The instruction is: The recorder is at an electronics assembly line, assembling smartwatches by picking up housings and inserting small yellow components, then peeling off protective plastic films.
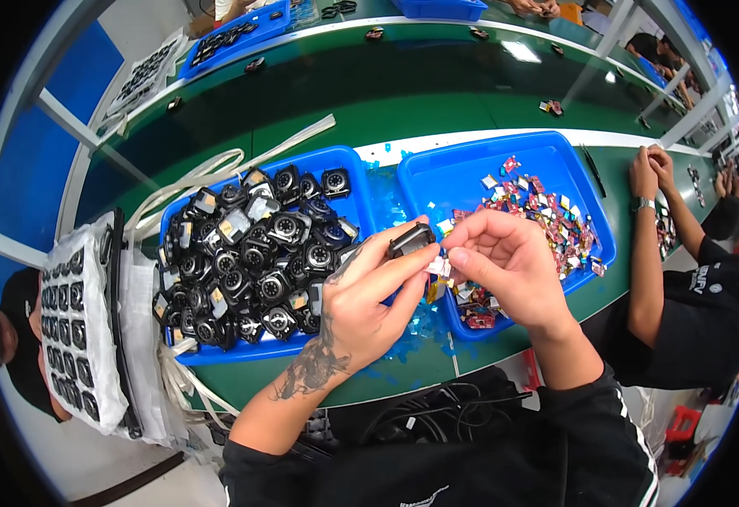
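My left hand (pixel 368 291) grips a black smartwatch case (pixel 410 241) between thumb and fingers, above the gap between two blue trays. Close beside it, my right hand (pixel 509 262) has thumb and index finger pinched together at a small whitish part with a yellow strip (pixel 439 275). Whether that part is still joined to the case I cannot tell. The left blue tray (pixel 354 165) is heaped with black smartwatch cases (pixel 275 287), some showing round sensor backs. The right blue tray (pixel 538 145) holds many small red, white and yellow circuit pieces (pixel 555 224).
Blue film scraps (pixel 420 329) litter the green table (pixel 242 380) between the trays. White straps (pixel 217 165) lie behind the left tray. A stack of watch trays (pixel 73 321) stands at left. Black tweezers (pixel 593 171) lie right. A co-worker's arms (pixel 650 220) rest nearby. Beyond runs a green conveyor belt (pixel 344 76).
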`<action>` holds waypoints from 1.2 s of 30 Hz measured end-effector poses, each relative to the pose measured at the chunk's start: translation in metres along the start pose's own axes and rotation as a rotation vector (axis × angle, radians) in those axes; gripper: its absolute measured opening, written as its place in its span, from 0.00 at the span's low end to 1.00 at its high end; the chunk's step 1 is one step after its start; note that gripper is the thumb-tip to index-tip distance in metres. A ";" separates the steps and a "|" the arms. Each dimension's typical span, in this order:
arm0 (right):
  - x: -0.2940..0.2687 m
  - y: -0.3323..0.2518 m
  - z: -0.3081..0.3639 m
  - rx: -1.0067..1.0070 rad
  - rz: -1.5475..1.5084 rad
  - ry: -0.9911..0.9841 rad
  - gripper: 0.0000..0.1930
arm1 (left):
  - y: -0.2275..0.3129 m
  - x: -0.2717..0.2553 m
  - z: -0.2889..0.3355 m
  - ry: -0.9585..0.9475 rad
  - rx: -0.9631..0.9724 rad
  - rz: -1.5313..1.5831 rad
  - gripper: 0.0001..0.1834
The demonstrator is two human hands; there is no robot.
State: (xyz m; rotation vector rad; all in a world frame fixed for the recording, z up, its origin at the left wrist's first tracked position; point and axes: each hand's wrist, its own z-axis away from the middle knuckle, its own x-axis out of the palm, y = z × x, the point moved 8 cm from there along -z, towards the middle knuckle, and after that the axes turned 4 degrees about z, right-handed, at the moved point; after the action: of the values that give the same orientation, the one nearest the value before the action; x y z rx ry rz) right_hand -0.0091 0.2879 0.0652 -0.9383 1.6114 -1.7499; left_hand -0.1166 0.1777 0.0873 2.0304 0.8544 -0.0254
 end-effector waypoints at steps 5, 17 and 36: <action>0.000 0.002 0.001 0.034 0.089 -0.056 0.05 | -0.002 0.003 0.000 0.013 -0.049 0.005 0.15; 0.002 0.002 0.009 -0.140 0.165 0.053 0.08 | -0.042 0.025 0.020 -0.057 -0.587 0.705 0.10; 0.012 -0.005 0.006 -0.351 0.543 0.248 0.17 | -0.027 0.025 0.017 0.042 -0.458 0.816 0.28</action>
State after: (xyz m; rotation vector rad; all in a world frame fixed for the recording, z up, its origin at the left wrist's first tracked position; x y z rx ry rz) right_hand -0.0106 0.2755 0.0717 -0.3686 2.1353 -1.2628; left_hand -0.1083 0.1882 0.0498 1.7978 -0.0073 0.6115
